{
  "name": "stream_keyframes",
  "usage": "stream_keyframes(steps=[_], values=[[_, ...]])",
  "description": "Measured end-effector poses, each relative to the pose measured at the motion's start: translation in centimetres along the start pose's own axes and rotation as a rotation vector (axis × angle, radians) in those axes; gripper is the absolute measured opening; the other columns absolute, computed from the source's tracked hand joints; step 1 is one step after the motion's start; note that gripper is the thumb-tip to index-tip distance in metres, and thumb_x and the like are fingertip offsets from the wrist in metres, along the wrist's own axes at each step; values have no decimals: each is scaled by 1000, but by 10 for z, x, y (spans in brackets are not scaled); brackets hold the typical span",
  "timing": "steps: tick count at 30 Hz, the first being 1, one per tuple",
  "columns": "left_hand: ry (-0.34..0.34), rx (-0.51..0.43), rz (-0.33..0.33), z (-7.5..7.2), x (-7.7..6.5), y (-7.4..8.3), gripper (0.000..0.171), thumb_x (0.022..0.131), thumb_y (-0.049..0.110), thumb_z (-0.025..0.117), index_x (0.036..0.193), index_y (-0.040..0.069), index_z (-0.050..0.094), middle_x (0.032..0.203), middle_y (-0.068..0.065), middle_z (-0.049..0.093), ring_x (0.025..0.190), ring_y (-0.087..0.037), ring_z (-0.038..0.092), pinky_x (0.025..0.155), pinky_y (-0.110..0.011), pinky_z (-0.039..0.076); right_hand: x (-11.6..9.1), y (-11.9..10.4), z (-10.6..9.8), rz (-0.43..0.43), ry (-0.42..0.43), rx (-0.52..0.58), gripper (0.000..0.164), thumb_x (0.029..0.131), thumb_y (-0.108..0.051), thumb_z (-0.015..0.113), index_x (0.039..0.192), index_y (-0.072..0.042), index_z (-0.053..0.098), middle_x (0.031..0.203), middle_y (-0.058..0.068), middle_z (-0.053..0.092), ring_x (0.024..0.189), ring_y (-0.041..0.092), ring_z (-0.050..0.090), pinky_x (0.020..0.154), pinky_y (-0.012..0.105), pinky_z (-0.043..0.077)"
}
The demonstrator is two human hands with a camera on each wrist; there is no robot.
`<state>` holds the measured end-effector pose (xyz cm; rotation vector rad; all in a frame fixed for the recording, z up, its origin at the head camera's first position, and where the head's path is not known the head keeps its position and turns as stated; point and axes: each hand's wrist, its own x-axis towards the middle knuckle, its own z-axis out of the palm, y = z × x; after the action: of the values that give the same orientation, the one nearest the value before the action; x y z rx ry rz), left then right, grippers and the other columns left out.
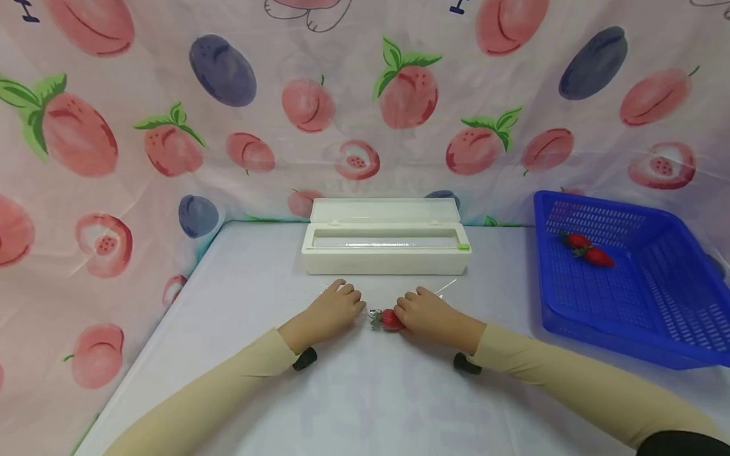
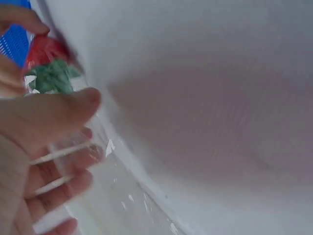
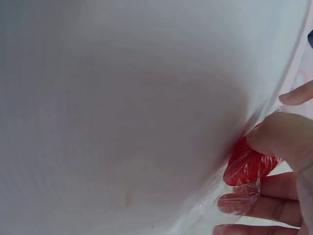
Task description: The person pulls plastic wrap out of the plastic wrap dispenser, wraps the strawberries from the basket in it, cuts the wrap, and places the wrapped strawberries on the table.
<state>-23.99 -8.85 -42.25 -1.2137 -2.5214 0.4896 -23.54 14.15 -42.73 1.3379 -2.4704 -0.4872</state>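
Note:
A red strawberry with green leaves lies between the two hands, low over the white table and wrapped in clear cling film. My right hand holds its red end through the film, thumb on one side and fingers on the other, as the right wrist view shows. At the leafy end, my left hand has the film between its thumb and fingers. The film trails off past the left fingers in the left wrist view. Part of the strawberry's red end is hidden behind the right hand in the head view.
Behind the hands stands a white cling film dispenser, its lid raised and a green slider at its right end. To the right is a blue plastic basket holding two strawberries. A fruit-print cloth hangs at the back.

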Motion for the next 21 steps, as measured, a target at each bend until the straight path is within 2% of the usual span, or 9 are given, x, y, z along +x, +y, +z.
stream_keyframes(steps=[6, 10, 12, 14, 17, 19, 21], values=[[-59, -4, -150, -7, -8, -7, 11, 80, 14, 70, 91, 14, 70, 95, -3, 66, 96, -22, 58, 97, -42, 43, -4, -3, -4, 21, -41, 67, 30, 81, -37, 66, 91, -10, 66, 83, 1, 65, 75, 17, 60, 63, 29, 45], [-128, 2, -244, -11, -12, -15, 14, 79, 8, 69, 92, 12, 69, 99, -6, 66, 100, -25, 57, 99, -42, 41, -5, -3, -7, 38, -74, 92, 32, 82, -40, 65, 93, -10, 66, 85, 2, 66, 78, 18, 61, 65, 30, 47], [-137, 29, -278, -13, -14, -17, 15, 78, 7, 70, 92, 11, 68, 98, -6, 65, 101, -25, 57, 99, -42, 40, -5, -3, -7, 48, -96, 104, 35, 82, -43, 65, 95, -10, 66, 87, 2, 66, 80, 18, 61, 67, 30, 47], [-99, 63, -298, -14, -13, -18, 15, 77, 6, 70, 91, 11, 68, 95, -6, 64, 98, -25, 57, 98, -41, 41, -6, -3, -7, 55, -112, 114, 38, 82, -45, 66, 97, -10, 65, 88, 2, 66, 82, 18, 61, 68, 30, 48], [29, 89, -284, -18, -9, -16, 16, 75, 4, 72, 88, 12, 67, 91, -5, 64, 94, -24, 57, 98, -41, 41, -8, -3, -7, 52, -102, 104, 40, 82, -47, 65, 99, -11, 65, 89, 1, 65, 82, 17, 60, 69, 30, 47], [107, 82, -260, -22, -6, -14, 17, 74, 3, 73, 88, 12, 67, 90, -5, 65, 92, -24, 58, 98, -42, 42, -10, -3, -7, 39, -67, 91, 41, 81, -47, 66, 101, -11, 64, 89, 1, 65, 82, 17, 60, 69, 30, 46], [144, 63, -258, -28, -3, -14, 20, 73, 3, 74, 89, 12, 67, 90, -6, 65, 93, -25, 58, 98, -42, 42, -11, -4, -7, 21, -19, 80, 41, 81, -46, 67, 102, -12, 64, 90, 0, 65, 83, 16, 60, 69, 29, 45]])
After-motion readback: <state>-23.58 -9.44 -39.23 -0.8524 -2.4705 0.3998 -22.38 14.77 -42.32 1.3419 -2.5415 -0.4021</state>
